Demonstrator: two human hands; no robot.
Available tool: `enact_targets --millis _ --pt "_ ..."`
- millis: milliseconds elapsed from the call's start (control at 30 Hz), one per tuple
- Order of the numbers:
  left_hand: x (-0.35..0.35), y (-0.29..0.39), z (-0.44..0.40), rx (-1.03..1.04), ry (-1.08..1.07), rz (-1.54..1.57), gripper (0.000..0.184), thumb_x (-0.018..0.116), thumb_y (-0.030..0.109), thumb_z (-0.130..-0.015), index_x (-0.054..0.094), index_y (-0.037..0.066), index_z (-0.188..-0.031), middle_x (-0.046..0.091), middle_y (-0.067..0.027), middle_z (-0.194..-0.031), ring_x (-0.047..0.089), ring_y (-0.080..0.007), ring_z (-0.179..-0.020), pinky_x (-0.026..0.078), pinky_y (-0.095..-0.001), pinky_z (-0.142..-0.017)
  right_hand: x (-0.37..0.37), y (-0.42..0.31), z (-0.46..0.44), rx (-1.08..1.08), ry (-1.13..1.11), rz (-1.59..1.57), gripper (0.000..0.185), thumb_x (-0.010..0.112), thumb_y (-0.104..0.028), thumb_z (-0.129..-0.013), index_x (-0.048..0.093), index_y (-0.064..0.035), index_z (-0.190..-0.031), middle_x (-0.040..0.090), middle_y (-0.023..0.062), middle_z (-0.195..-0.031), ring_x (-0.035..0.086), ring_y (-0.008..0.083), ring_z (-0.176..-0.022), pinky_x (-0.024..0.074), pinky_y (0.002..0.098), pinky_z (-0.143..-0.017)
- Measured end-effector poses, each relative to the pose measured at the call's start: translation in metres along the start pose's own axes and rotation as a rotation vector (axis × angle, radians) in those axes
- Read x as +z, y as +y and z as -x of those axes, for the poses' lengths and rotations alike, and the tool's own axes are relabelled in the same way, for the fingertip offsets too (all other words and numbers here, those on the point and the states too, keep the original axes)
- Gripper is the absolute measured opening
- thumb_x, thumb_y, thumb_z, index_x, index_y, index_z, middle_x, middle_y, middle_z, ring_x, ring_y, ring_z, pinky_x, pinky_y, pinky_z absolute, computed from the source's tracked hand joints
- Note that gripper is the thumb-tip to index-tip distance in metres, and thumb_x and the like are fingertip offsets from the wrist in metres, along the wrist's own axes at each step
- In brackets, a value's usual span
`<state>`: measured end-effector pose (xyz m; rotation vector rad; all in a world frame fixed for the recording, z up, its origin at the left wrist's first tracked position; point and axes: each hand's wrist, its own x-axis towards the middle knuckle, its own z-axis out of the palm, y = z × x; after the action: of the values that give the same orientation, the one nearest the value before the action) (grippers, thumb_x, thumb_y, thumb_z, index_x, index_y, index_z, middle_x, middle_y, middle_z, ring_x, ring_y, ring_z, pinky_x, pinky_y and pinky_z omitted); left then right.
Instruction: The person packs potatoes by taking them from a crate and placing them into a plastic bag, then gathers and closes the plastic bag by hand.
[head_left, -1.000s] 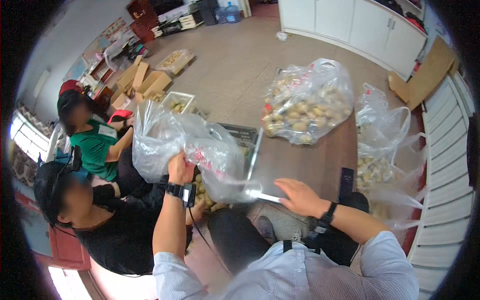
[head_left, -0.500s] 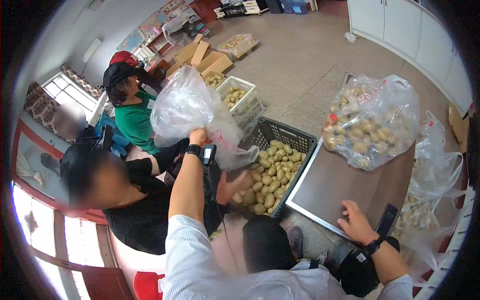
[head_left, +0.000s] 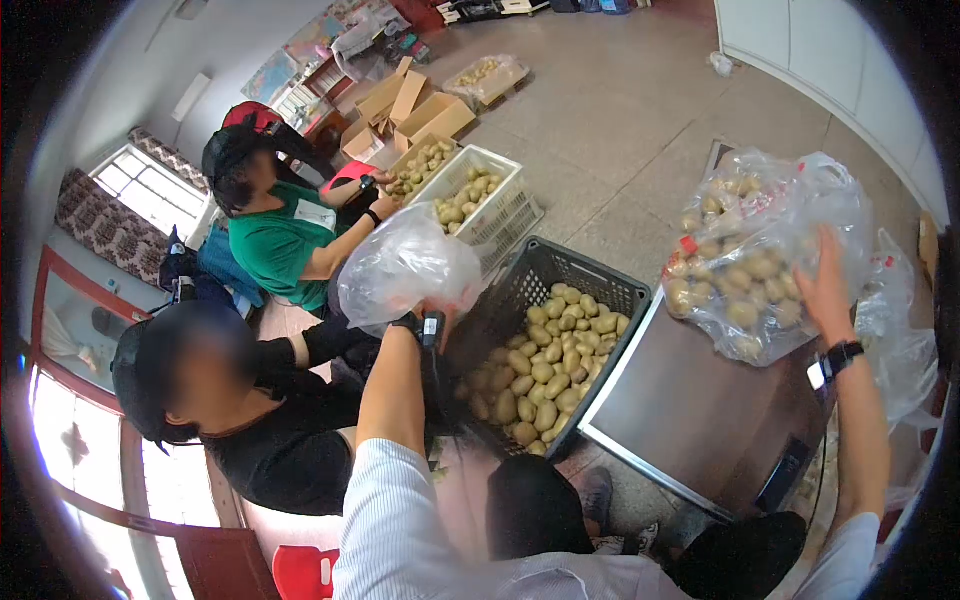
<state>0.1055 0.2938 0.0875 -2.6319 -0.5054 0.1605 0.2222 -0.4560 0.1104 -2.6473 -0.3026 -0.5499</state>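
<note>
My left hand (head_left: 432,318) grips a clear plastic bag (head_left: 405,265) that hangs crumpled beside the dark crate; the bag partly covers my fingers. The dark plastic crate (head_left: 640,292) stands in front of me, holding many potatoes (head_left: 545,372). My right hand (head_left: 828,292) rests against the side of a clear bag of potatoes (head_left: 745,275), fingers stretched and thumb apart. That filled bag lies on a brown tabletop (head_left: 690,400) with a metal edge.
More plastic bags (head_left: 890,330) are at the far right. A dark flat device (head_left: 785,472) lies on the tabletop. Left are a person in black (head_left: 280,450) and one in green (head_left: 280,250), near a white crate (head_left: 505,205) of potatoes. Cardboard boxes (head_left: 435,118) stand behind.
My right hand has moved up and forward from the tabletop's near edge to the filled bag. My left hand has lowered with the plastic bag, nearer the dark crate.
</note>
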Motion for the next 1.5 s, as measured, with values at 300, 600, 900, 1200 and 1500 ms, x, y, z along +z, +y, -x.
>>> enact_targets --millis 300,600,900,1200,1500 --pt "-0.042 0.07 0.076 -0.146 0.107 0.336 0.044 0.061 0.017 -0.075 0.061 0.0 -0.117 0.055 -0.0255 -0.125 0.05 -0.0372 -0.118 0.037 -0.0466 -0.102 0.019 0.018 -0.026 0.199 -0.067 0.256 0.083 0.07 -0.034 -0.081 0.028 -0.0018 -0.145 0.041 0.0262 -0.14 0.041 0.0405 -0.128 0.0314 0.0449 -0.108" --pt "-0.097 0.153 0.157 -0.342 0.829 1.01 0.039 0.058 0.002 -0.08 0.046 -0.006 -0.116 0.047 -0.02 -0.115 0.047 -0.0362 -0.109 0.034 -0.0434 -0.099 0.091 0.093 -0.018 0.016 0.143 0.327 0.084 0.07 -0.038 -0.079 0.033 0.0056 -0.14 0.057 0.0278 -0.121 0.055 0.04 -0.112 0.0429 0.0453 -0.097" --pt "-0.155 0.2 0.225 -0.261 0.109 2.135 0.028 0.053 0.001 -0.088 0.05 0.002 -0.116 0.055 -0.0058 -0.104 0.054 -0.0149 -0.091 0.044 -0.0275 -0.084 0.065 0.0 0.0 0.357 -0.48 0.033 0.088 0.073 -0.048 -0.074 0.039 0.0036 -0.136 0.05 0.0283 -0.13 0.05 0.0395 -0.12 0.0413 0.045 -0.1" --pt "-0.243 0.191 0.277 -0.002 -0.6 2.625 0.028 0.056 0.011 -0.091 0.05 0.004 -0.118 0.057 -0.0103 -0.115 0.06 -0.0217 -0.094 0.052 -0.0351 -0.077 0.044 -0.015 -0.004 0.332 0.052 0.357 0.088 0.072 -0.046 -0.076 0.037 0.0049 -0.138 0.038 0.0259 -0.143 0.037 0.0384 -0.132 0.0314 0.0438 -0.109" --pt "-0.167 0.288 0.268 -0.281 -0.749 2.378 0.019 0.059 0.014 -0.089 0.054 0.008 -0.107 0.06 -0.0043 -0.1 0.059 -0.0183 -0.084 0.049 -0.033 -0.07 0.017 0.036 -0.002 0.606 -0.278 0.43 0.059 0.068 -0.04 -0.08 0.052 -0.0014 -0.121 0.064 0.0213 -0.111 0.056 0.0385 -0.112 0.0354 0.0502 -0.101"
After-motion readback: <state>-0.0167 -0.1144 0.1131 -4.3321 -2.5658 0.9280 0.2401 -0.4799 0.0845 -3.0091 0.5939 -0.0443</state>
